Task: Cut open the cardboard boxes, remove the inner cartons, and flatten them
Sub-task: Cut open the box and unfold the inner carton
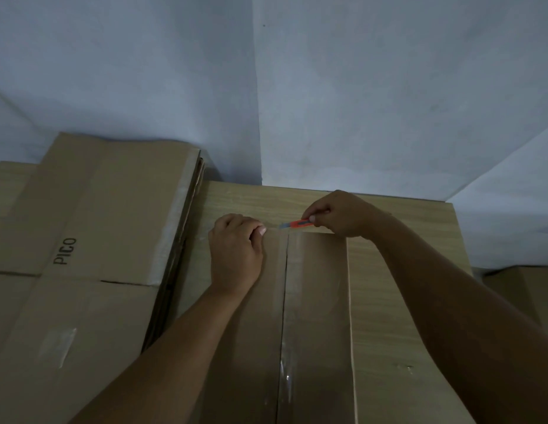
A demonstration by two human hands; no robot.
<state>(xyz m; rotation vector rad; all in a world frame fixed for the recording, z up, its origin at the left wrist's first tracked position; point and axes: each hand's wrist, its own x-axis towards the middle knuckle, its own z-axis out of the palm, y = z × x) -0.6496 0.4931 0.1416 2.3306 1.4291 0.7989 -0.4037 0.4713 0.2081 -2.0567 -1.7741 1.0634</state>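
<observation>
Item, nearest me: plain brown cardboard box [315, 316], closed, lying flat on the pale wood-grain tabletop [404, 301]. Its two top flaps meet at a dark centre seam running away from me, covered by a strip of clear glossy tape [286, 371] that catches the light low on the seam. I see no print on the top face.

Item: my left hand [236, 252], resting knuckles-up on the left flap at the box's far edge. Its fingers [239, 223] are curled over, thumbnail showing toward the seam; I cannot tell whether they pinch anything beneath. The seam lies just right of the thumb.

Item: my right hand [340, 214], beyond the far edge, fingers [315, 212] closed round a small orange utility knife [298, 224]. The blade end points left, toward the left thumb, at the far end of the seam. I cannot tell whether the tip touches the cardboard.

Item, left of my left hand: stack of flattened brown cardboard sheets [98, 240], top sheet marked "PICO", with taped edges and a patch of clear tape nearer me.

Item, farthest: pale blue-grey walls [358, 87] meeting in a corner beyond the fingers.
</observation>
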